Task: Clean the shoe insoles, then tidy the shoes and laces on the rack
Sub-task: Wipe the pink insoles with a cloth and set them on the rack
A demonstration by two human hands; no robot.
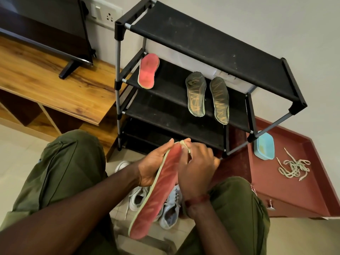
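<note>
curling left hand (156, 168), right hand (199, 173) round red insole (156, 201).

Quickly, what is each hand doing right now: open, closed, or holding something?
Left hand: holds the red insole along its side.
Right hand: pinches the same insole's toe end.

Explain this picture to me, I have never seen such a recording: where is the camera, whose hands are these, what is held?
There is no machine: a person wears one wide camera on the head, looking down at their own hands and knees. The left hand holds a red insole from beneath; the right hand is at its toe end, too blurred to say how. On the black shoe rack lie another red insole and two dark insoles. Shoes sit on the floor below the hands. To the right, on a maroon surface, are a blue tub and loose laces.
</note>
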